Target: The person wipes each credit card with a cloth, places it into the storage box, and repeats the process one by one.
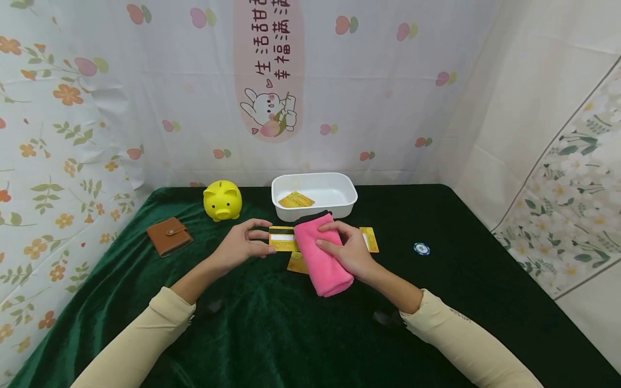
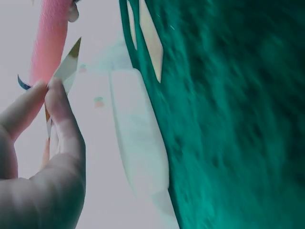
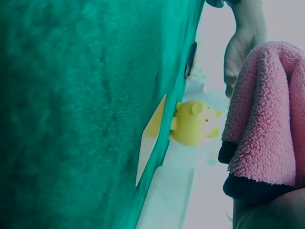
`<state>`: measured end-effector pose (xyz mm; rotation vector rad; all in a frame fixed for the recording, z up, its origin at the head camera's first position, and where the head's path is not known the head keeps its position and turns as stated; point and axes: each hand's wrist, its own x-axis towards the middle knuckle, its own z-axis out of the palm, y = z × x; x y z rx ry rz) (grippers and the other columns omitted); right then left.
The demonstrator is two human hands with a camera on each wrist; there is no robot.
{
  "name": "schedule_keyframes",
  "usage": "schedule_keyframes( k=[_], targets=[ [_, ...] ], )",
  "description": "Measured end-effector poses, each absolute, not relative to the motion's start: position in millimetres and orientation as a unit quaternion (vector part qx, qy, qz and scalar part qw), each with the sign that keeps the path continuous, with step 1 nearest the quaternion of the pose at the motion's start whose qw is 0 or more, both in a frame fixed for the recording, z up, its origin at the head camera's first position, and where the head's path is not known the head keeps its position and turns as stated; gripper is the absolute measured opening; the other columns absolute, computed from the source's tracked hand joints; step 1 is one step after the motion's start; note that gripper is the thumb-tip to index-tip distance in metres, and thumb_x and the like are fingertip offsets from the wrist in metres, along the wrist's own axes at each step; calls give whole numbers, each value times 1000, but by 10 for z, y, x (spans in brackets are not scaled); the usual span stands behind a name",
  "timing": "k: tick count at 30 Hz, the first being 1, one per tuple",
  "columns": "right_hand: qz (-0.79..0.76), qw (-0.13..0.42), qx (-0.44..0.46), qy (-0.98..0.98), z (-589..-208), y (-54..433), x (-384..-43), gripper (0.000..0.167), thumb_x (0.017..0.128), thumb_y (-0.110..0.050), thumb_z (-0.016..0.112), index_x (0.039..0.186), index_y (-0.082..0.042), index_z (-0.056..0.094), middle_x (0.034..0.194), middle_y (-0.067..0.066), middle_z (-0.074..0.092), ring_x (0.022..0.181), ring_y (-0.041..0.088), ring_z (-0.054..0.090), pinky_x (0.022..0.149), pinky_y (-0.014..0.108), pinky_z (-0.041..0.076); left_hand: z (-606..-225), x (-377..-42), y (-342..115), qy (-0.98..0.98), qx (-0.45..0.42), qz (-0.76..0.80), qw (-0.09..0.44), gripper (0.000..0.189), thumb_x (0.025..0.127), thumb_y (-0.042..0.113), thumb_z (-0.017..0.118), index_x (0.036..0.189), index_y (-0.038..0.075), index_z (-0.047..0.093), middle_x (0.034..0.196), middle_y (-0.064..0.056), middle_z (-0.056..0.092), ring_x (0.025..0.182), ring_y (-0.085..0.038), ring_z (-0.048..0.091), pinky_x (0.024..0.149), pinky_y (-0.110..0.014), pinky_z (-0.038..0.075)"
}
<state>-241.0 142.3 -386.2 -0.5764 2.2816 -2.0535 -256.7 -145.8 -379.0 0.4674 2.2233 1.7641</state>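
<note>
My left hand (image 1: pixel 241 241) pinches a gold bank card (image 1: pixel 281 238) by its left end, thumb and fingertips on its edge. The card shows a dark stripe and a white strip; its right end is hidden behind a folded pink cloth (image 1: pixel 324 258) with a black edge. That fuzzy cloth is gripped by my right hand (image 1: pixel 353 252), thumb on the near side, and it overlaps the card in the head view. Below them a second gold card (image 1: pixel 297 263) lies on the table, partly covered. A third gold card (image 1: pixel 371 239) shows beyond my right hand.
A white tray (image 1: pixel 335 211) stands at the back with a gold card (image 1: pixel 296 200) inside. To its left is a yellow piggy bank (image 1: pixel 222 201), then a brown wallet (image 1: pixel 170 237). A blue-and-white poker chip (image 1: pixel 421 249) lies at right on the green cloth (image 1: pixel 233 334).
</note>
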Motion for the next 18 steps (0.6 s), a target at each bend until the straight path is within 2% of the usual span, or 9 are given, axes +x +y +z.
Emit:
schedule_keyframes(
  k=[5, 12, 18],
  targets=[
    [-656, -20, -209, 725, -3824, 1317, -2430, 26, 93, -6, 69, 118, -4, 63, 122, 16, 56, 85, 28, 66, 69, 37, 60, -3755, -2533, -1339, 751, 157, 633, 99, 57, 91, 8, 71, 140, 3, 42, 126, -21, 65, 98, -24, 68, 82, -33, 57],
    [-646, -75, -259, 714, -3795, 1186, -2461, 24, 91, -1, 69, 115, 2, 64, 116, 19, 60, 84, 25, 65, 70, 32, 59, -3758, -2512, -1203, 729, 170, 656, 97, 55, 93, 10, 70, 141, 5, 43, 124, -18, 67, 100, -23, 70, 84, -34, 57],
    [-634, -90, -264, 722, -3809, 1181, -2490, 24, 91, -2, 69, 115, 0, 64, 115, 17, 61, 83, 23, 64, 69, 30, 57, -3786, -2526, -1150, 718, 171, 669, 85, 55, 92, 8, 70, 140, 5, 44, 123, -18, 67, 99, -23, 71, 85, -34, 57]
  ],
)
